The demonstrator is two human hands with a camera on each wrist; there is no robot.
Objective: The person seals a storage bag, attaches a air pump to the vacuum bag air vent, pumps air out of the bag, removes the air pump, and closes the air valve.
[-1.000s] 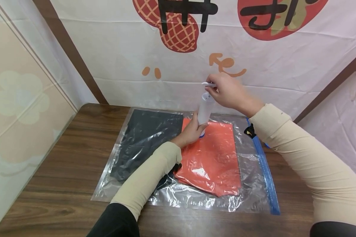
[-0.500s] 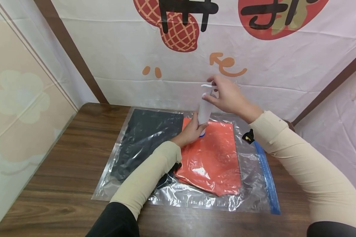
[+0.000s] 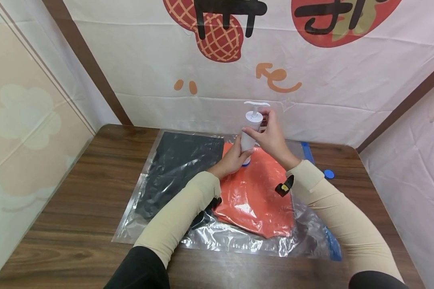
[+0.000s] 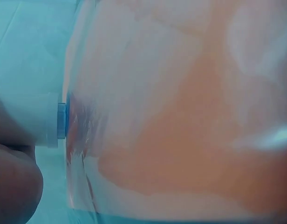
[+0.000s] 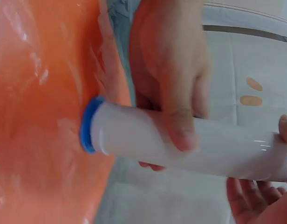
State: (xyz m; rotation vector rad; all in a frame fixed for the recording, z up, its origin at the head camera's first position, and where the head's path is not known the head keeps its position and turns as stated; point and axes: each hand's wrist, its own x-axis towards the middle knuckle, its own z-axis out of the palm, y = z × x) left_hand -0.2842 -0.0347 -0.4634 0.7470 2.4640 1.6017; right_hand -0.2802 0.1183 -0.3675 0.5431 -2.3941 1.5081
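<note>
A white hand pump (image 3: pixel 248 138) stands slightly tilted on the orange half of a clear plastic storage bag (image 3: pixel 238 248). My left hand (image 3: pixel 232 159) grips the lower barrel, its thumb lying across it in the right wrist view. Near the top, my right hand (image 3: pixel 272 138) holds the barrel between thumb and fingers. Above both hands the white T-shaped handle (image 3: pixel 256 103) is raised. At the pump's foot a blue ring (image 5: pixel 89 125) meets the bag; the left wrist view shows this joint (image 4: pixel 62 120) side-on. Orange folded cloth (image 3: pixel 260 196) and dark folded cloth (image 3: pixel 184 168) lie inside the bag.
A blue round cap (image 3: pixel 329 174) lies on the wooden table (image 3: pixel 68 208) to the right of the bag. The bag's blue zip edge (image 3: pixel 307 152) runs along its right side, partly under my right sleeve. A printed white cloth (image 3: pixel 152 60) hangs behind the table.
My right hand has moved down from the pump's handle to its upper barrel, leaving the handle raised. The right forearm has come inward, uncovering the blue cap. My left hand stays put.
</note>
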